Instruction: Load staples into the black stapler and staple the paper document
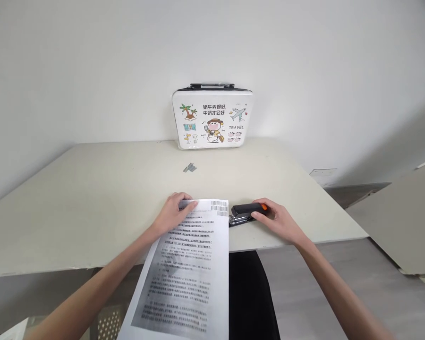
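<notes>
Printed sheets of paper [191,264] reach over the table's front edge toward me. My left hand [175,210] grips their top left part, thumb on the printed face. Around the rear end of a black stapler [246,211] with an orange mark, my right hand [272,217] is closed. The stapler lies on the table, its front end close against the paper's right edge near the top corner. Whether the paper's edge is between its jaws I cannot tell. A few grey strips of staples [190,167] lie farther back.
A white case [212,118] with cartoon prints and a black handle stands at the back of the pale table [92,198], against the wall. Below the front edge is a black seat-like surface [251,293]. Another pale piece of furniture [403,222] stands at the right.
</notes>
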Tool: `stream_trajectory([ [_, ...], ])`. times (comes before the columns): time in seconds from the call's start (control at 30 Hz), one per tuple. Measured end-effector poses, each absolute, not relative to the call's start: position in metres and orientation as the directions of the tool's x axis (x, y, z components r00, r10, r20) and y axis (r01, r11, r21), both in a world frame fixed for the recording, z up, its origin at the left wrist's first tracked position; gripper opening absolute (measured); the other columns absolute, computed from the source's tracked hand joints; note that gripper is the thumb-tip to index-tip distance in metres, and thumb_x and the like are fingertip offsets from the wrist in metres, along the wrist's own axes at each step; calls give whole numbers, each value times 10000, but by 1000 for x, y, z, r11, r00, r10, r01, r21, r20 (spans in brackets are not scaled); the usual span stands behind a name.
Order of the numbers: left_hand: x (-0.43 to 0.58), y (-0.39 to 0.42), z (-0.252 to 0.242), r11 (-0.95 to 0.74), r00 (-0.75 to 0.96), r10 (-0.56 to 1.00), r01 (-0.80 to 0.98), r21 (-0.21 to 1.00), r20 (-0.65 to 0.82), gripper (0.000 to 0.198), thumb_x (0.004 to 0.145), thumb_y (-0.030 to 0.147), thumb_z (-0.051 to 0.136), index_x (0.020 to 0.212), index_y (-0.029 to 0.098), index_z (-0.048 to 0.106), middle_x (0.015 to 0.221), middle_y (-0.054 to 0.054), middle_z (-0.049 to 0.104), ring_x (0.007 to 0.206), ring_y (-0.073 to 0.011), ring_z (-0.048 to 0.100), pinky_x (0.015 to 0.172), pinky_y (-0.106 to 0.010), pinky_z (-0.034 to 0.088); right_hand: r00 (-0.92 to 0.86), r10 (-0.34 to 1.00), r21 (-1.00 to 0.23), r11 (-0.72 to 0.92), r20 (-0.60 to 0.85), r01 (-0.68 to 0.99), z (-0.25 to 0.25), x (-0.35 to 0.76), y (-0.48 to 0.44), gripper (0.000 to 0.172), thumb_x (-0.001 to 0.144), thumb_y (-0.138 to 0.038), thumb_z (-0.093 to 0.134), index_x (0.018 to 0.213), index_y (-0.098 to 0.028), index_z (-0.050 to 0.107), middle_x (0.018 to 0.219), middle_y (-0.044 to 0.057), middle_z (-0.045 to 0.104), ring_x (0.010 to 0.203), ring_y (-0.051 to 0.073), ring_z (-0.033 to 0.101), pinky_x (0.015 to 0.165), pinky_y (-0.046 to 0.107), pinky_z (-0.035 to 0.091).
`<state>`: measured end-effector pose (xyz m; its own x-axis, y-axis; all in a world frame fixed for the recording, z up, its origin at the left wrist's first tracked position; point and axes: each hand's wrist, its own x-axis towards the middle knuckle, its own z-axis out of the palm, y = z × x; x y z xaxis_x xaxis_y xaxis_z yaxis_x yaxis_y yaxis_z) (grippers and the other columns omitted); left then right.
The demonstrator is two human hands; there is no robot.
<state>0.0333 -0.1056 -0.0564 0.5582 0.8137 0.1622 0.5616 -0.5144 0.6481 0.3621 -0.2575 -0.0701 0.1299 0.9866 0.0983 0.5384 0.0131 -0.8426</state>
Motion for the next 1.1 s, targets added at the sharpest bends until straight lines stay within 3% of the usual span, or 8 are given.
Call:
stream_trajectory([
  [0.13, 34, -105, -61, -542, 567, 804, 574, 614, 181, 316, 964, 533, 572, 937, 231, 664, 1032, -57, 738, 1033, -268, 653, 904, -408, 524, 134, 986, -848, 14, 100, 529, -69, 361, -258, 369, 922, -588, 649, 1099, -267, 689, 1082, 44, 731, 988, 251, 657, 903, 374, 536],
  [0.37, 46, -120, -68, -571, 554, 806, 632, 524, 210, 253, 975, 470, 577, 942, 229, 648, 1035, -59, 742, 1046, -290, 652, 1048, -514, 435, 129, 987, -855, 17, 98, 519, -68, 359, -259, 373, 924, -593, 639, 1090, -263, 689, 1057, 49, 727, 967, 247, 654, 869, 360, 543],
  [0.5, 53, -134, -66, -611, 532, 789, 635, 472, 306, 225, 994, 381, 573, 1136, 214, 624, 1201, -98, 674, 1169, -307, 612, 1068, -534, 442, 124, 987, -847, 23, 105, 532, -70, 360, -260, 374, 931, -592, 637, 1102, -262, 683, 1067, 47, 725, 974, 243, 650, 884, 366, 532],
  [0.6, 52, -141, -58, -737, 646, 667, 498, 457, 371, 260, 1047, 348, 512, 1266, 234, 595, 1360, -103, 600, 1293, -284, 556, 1111, -504, 450, 104, 989, -830, 26, 101, 558, -71, 364, -259, 389, 948, -602, 613, 1123, -261, 680, 1045, 40, 726, 942, 232, 648, 854, 358, 532],
  [0.73, 47, -148, -49, -871, 881, 384, 248, 423, 274, 308, 1073, 418, 508, 1336, 300, 618, 1536, -55, 527, 1479, -264, 417, 1205, -479, 400, 43, 994, -756, 51, 104, 652, -63, 367, -253, 429, 999, -624, 494, 1102, -259, 695, 1036, 54, 744, 896, 236, 651, 789, 365, 535],
  [0.87, 49, -157, -53, -911, 941, 278, 193, 366, 195, 468, 1074, 501, 482, 1515, 350, 519, 1708, -21, 322, 1597, -283, 226, 1284, -530, 278, -19, 988, -643, 114, 154, 757, -46, 351, -239, 447, 1049, -594, 390, 1104, -272, 695, 1181, 70, 742, 1090, 262, 655, 944, 411, 512],
  [1.0, 59, -167, -58, -919, 939, 296, 230, 320, 174, 503, 1088, 535, 414, 1558, 365, 476, 1737, -11, 238, 1605, -293, 205, 1308, -555, 193, -42, 982, -484, 127, 183, 866, -28, 324, -225, 485, 1089, -531, 287, 1089, -255, 686, 1210, 74, 737, 1231, 259, 618, 1091, 460, 415],
  [1.1, 64, -173, -60, -918, 935, 311, 250, 308, 168, 522, 1090, 559, 380, 1574, 377, 454, 1746, 6, 189, 1611, -301, 167, 1313, -557, 164, -62, 992, -487, 106, 106, 867, -18, 310, -218, 517, 1099, -533, 243, 1114, -261, 681, 1258, 62, 728, 1255, 244, 615, 1082, 439, 427],
])
